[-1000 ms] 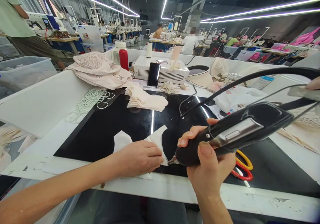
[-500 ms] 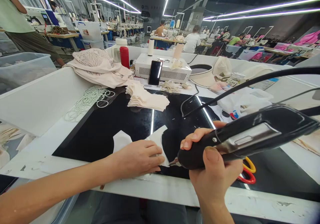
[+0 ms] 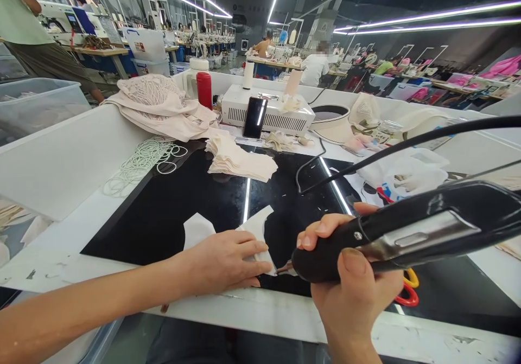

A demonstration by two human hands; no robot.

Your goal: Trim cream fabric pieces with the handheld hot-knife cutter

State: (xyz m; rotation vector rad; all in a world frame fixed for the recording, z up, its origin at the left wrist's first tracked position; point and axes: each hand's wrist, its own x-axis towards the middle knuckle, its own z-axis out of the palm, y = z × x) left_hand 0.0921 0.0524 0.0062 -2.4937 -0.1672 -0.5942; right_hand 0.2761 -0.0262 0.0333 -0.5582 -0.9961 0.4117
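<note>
A white fabric piece [image 3: 260,223] lies on the glossy black work surface [image 3: 171,206] near its front edge. My left hand [image 3: 228,261] rests flat over it, fingers slightly apart and pointing right. My right hand [image 3: 354,277] is wrapped round a black handheld tool [image 3: 431,228] with a metal lever. The tool's narrow metal tip touches or nearly touches the fabric's lower right corner, just beyond my left fingertips. Another white piece [image 3: 197,229] shows behind my left wrist.
A stack of cream fabric [image 3: 242,160] lies farther back, with green cords [image 3: 140,163] to its left. Behind stand a phone [image 3: 255,117], a red bottle [image 3: 204,90] and a white box [image 3: 285,115]. Scissors with red and yellow handles [image 3: 409,296] lie under the tool. A black cable [image 3: 407,136] arches at right.
My right hand and the tool have shifted slightly right and down in view. The fingers of my left hand have moved a little over the fabric.
</note>
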